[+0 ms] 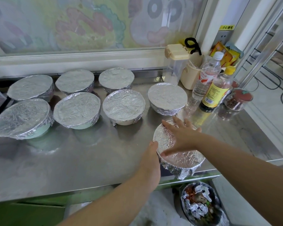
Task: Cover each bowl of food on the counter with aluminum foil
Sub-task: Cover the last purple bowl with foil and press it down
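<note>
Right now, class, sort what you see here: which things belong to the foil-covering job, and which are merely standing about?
Part of the job: the near bowl, right hand flat on its foil, left hand against its side; seven more covered behind, including the rightmost covered bowl.

Standing about: water bottle, sauce bottle, cream-lidded container, tomato-lidded jar, waste bin below the counter.

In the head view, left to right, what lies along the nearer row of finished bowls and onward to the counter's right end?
Green bowl, pale blue bowl, cream bowl, fully wrapped bowl, clear water bottle, yellow-capped sauce bottle, tomato-lidded jar.
</note>
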Demonstrator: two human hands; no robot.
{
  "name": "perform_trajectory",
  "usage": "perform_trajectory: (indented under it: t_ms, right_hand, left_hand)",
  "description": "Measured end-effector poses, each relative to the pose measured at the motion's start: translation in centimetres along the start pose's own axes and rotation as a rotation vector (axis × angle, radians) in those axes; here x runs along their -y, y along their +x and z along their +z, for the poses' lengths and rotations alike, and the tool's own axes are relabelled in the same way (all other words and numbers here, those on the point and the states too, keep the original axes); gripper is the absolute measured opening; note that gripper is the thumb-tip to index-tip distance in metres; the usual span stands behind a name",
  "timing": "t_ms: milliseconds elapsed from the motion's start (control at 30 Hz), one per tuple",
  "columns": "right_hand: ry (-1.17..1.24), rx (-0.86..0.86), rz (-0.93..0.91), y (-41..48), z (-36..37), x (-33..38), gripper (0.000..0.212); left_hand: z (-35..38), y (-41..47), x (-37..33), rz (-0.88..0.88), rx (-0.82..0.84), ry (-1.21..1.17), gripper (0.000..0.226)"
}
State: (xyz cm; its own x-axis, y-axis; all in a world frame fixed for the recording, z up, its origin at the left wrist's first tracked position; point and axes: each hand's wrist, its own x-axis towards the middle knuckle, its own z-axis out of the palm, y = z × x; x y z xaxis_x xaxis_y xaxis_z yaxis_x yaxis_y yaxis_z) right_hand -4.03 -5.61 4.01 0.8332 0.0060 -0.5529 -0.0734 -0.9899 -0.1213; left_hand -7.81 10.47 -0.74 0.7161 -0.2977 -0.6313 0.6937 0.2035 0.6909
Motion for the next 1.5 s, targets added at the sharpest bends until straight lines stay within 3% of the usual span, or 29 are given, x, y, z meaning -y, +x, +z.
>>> perform_trajectory:
  t_ms: [67,200,400,800,833,900,933,1000,1067,1233,1400,1500]
  right_hand:
    - [0.009,0.004,0.004,-0.1,-0.2,0.1,0.138]
    - [0.017,0.001,0.021,-0.4,-0.5,0.6,0.137]
    - [0.085,-0.033,0.102,0.1,0.0,1.2,0.14]
    - [0.199,-0.085,0.238,0.0,0.6,1.6,0.139]
    - [0.213,-0.089,0.254,0.0,0.7,1.6,0.14]
    - [0.237,-0.083,0.283,0.2,0.9,1.6,0.145]
    - [0.245,-0.073,0.293,0.4,0.9,1.5,0.151]
    - [0.265,-0.049,0.302,0.8,0.8,1.2,0.161]
    - [0.274,-0.048,0.268,0.9,0.2,1.1,0.161]
    - [0.061,0.004,0.062,-0.2,-1.0,1.9,0.137]
    - [0.041,0.019,0.038,0.1,-0.5,1.9,0.133]
    - [0.021,0.007,0.054,-0.2,-0.5,2.1,0.131]
  left_hand:
    - [0.3,0.1,-0.3,-0.013,0.007,-0.049,0.078]
    - [0.3,0.2,-0.8,-0.028,0.0,-0.097,0.079]
    - [1.2,-1.1,-3.1,0.06,-0.105,-0.015,0.04]
    - [1.4,-0.1,-4.7,0.053,-0.088,-0.202,0.028]
    - [1.2,0.6,-4.7,0.054,-0.058,-0.193,0.041]
    - [0.5,3.3,-4.2,0.036,-0.021,-0.174,0.088]
    - [0.3,3.9,-4.3,0.011,0.009,-0.172,0.094]
    - [0.7,3.4,-5.8,-0.001,0.063,-0.156,0.068]
    - [0.3,3.8,-6.7,0.021,0.086,-0.152,0.057]
    - [-2.3,2.3,-6.3,0.096,-0.059,0.044,0.032]
    - [-4.0,-0.2,-2.9,-0.085,-0.033,0.278,0.015]
    - [-3.8,-0.9,-1.7,-0.181,0.011,0.173,0.013]
